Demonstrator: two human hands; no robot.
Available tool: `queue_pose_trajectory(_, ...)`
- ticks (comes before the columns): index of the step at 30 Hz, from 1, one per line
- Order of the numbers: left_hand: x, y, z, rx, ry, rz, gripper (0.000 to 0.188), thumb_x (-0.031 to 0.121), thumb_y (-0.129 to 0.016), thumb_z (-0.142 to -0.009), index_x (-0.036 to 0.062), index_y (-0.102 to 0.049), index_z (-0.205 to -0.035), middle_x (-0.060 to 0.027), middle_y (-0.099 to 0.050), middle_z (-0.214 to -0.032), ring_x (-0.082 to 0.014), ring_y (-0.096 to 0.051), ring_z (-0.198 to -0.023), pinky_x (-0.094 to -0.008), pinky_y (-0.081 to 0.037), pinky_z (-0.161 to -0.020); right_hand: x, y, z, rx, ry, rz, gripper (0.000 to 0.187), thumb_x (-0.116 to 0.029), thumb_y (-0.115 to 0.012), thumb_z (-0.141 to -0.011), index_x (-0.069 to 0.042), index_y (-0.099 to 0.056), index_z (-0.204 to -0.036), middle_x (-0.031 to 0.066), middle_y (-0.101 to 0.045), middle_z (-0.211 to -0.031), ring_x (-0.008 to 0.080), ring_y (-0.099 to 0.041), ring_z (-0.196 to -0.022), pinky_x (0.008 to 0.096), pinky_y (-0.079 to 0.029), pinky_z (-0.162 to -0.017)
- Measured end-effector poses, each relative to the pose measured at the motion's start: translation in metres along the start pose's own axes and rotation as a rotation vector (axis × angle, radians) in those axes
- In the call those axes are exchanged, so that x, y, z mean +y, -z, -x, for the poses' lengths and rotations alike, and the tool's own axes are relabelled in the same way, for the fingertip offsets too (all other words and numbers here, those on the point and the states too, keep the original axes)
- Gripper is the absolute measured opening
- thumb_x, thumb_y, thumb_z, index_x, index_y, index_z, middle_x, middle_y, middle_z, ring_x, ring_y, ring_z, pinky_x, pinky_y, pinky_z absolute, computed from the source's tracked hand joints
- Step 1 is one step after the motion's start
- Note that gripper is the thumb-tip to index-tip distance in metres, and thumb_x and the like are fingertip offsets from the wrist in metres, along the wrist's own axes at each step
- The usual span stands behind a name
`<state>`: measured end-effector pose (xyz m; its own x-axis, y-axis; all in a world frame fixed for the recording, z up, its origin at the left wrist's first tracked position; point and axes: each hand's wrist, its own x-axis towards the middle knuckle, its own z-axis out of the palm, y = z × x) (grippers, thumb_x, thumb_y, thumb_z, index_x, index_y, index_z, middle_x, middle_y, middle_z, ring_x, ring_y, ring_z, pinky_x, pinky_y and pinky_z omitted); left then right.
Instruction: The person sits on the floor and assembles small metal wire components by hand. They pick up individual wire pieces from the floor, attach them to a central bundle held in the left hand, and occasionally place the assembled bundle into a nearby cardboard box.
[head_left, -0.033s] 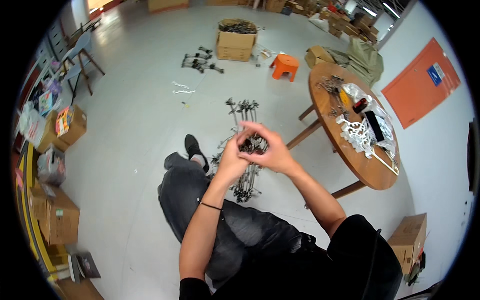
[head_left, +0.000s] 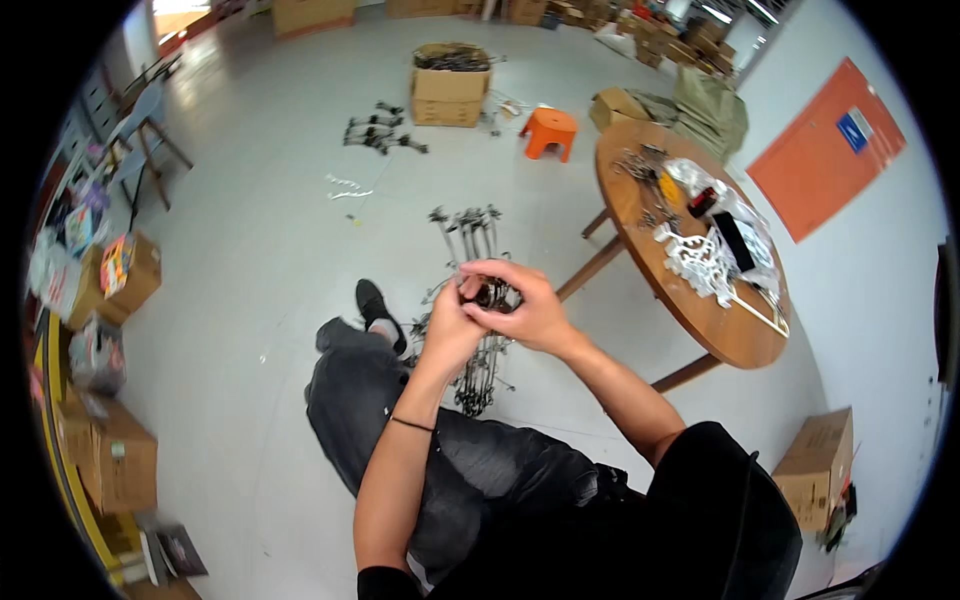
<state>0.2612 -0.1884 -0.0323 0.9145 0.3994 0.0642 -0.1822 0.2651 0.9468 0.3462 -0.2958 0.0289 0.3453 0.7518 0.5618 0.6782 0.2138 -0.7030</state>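
My left hand point(head_left: 452, 325) and my right hand point(head_left: 530, 308) meet in front of me, above the floor. The right thumb and fingers bend into a ring, their tips against the left hand. The left fingers are curled and partly hidden. Whatever small thing they pinch, if anything, I cannot make out. Through the ring and around it show dark thin metal rods with clustered ends point(head_left: 478, 385), laid side by side in a long bundle on the floor. The far ends of the rods point(head_left: 468, 228) stick out beyond my hands.
To the right stands a round wooden table point(head_left: 690, 310) with metal parts, white plastic pieces and bags. An orange stool point(head_left: 549, 130) and an open cardboard box point(head_left: 446, 108) of dark rods are farther off. More dark parts point(head_left: 380, 133) lie left of that box. Cartons point(head_left: 112, 455) line the left side.
The surroundings have shifted left in view. My right fingers have come down a little and curled more, narrowing the ring between my hands.
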Motion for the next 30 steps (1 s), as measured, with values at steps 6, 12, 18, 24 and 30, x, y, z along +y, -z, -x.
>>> queue_pose_trajectory(6,0.014,-0.043,0.007,0.000,0.403,0.277,0.020,0.004,-0.058,-0.098,-0.0038,-0.055,-0.117,-0.0095,-0.066,-0.100,-0.0173,-0.068,-0.074,-0.0343,-0.058,-0.059,0.015,0.015,0.014,0.100,-0.009,0.201,0.035,-0.001,-0.074,-0.082,-0.007,-0.069,-0.116,0.0083,-0.066,-0.090,0.0219,-0.065,-0.079,0.0326,-0.053,-0.073)
queue_pose_trajectory(12,0.016,-0.036,0.015,0.028,0.366,0.259,0.008,0.003,-0.060,-0.097,0.0014,-0.054,-0.093,-0.0022,-0.053,-0.073,-0.0112,-0.048,-0.055,-0.0286,-0.042,-0.048,-0.035,0.086,-0.003,-0.292,-0.311,0.140,0.072,-0.013,-0.076,-0.087,-0.015,-0.043,-0.150,0.0134,-0.071,-0.111,0.0222,-0.073,-0.091,0.0321,-0.058,-0.079)
queue_pose_trajectory(18,0.011,-0.018,0.015,0.112,0.241,0.130,0.015,0.006,-0.069,-0.094,-0.0031,-0.058,-0.098,-0.0132,-0.068,-0.082,-0.0164,-0.061,-0.055,-0.0278,-0.048,-0.047,0.065,0.278,-0.017,0.376,-0.398,0.977,0.022,-0.020,-0.066,-0.092,-0.001,-0.074,-0.101,0.0170,-0.074,-0.085,0.0303,-0.072,-0.074,0.0401,-0.056,-0.071)
queue_pose_trajectory(24,0.020,-0.009,0.016,0.090,0.196,0.087,0.017,0.003,-0.069,-0.093,-0.0050,-0.060,-0.105,-0.0157,-0.068,-0.076,-0.0149,-0.055,-0.046,-0.0271,-0.044,-0.042,0.190,0.418,0.021,0.238,-0.708,1.118,0.018,-0.018,-0.076,-0.083,-0.003,-0.076,-0.092,0.0181,-0.074,-0.086,0.0315,-0.072,-0.081,0.0412,-0.055,-0.076)
queue_pose_trajectory(30,0.015,-0.005,0.012,0.144,0.202,0.075,0.033,0.003,-0.069,-0.093,-0.0038,-0.056,-0.122,-0.0119,-0.066,-0.073,-0.0115,-0.051,-0.044,-0.0257,-0.040,-0.041,0.218,0.407,0.026,0.187,-0.781,1.124,0.020,-0.017,-0.075,-0.082,-0.003,-0.076,-0.096,0.0204,-0.073,-0.093,0.0342,-0.072,-0.087,0.0425,-0.055,-0.079)
